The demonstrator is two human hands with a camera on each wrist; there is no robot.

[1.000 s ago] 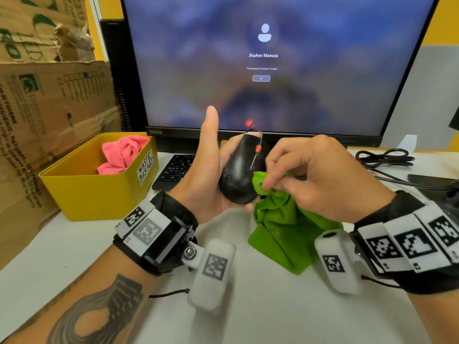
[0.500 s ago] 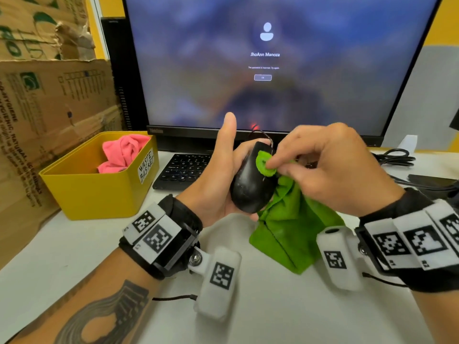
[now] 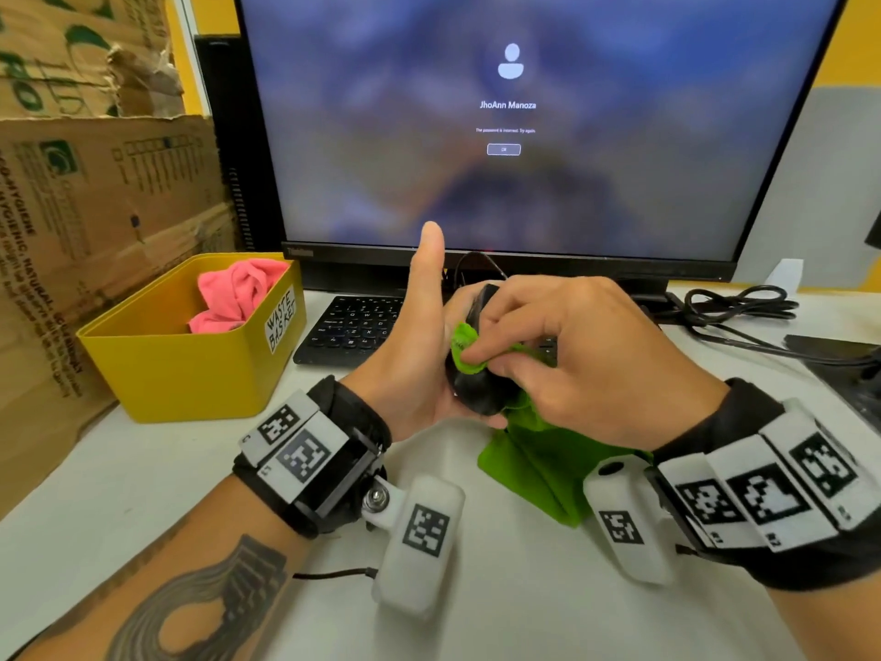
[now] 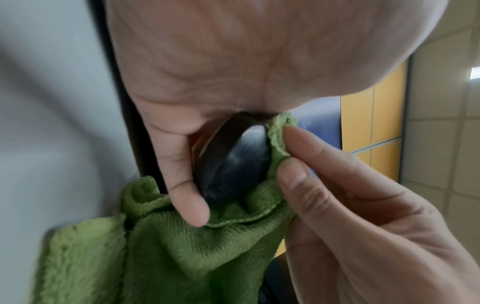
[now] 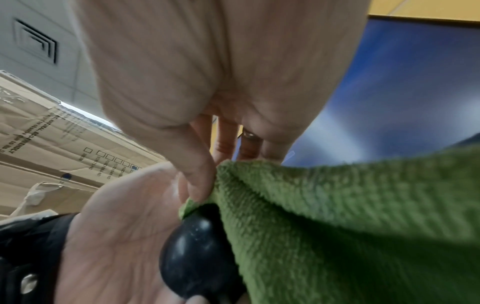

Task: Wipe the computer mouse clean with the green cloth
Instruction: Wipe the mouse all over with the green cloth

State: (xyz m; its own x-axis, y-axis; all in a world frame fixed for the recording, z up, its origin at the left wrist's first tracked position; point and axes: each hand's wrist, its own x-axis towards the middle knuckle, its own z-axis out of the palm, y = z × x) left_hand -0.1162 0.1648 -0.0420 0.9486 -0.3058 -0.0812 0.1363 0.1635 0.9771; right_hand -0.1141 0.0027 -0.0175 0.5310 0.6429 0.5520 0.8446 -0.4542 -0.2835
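The black computer mouse [image 3: 474, 395] lies in my left hand [image 3: 412, 374] above the desk, thumb pointing straight up and fingers curled under its body. My right hand [image 3: 572, 355] pinches a fold of the green cloth [image 3: 538, 462] between thumb and fingers and presses it onto the mouse's top. The rest of the cloth hangs down to the desk. In the left wrist view the cloth [image 4: 182, 257] wraps the mouse [image 4: 233, 164] on its right and lower sides. In the right wrist view the cloth [image 5: 350, 226] covers most of the mouse [image 5: 192, 246]. The mouse's front end is hidden.
A yellow waste basket [image 3: 190, 379] holding a pink cloth [image 3: 238, 293] stands at the left, against cardboard boxes [image 3: 95, 221]. A black keyboard [image 3: 353, 326] and a lit monitor [image 3: 524, 136] lie behind the hands. Black cables [image 3: 743, 302] sit at the right.
My right hand rubbed the cloth up the mouse and has come back down over its middle, covering more of it. The left hand keeps its hold on the mouse.
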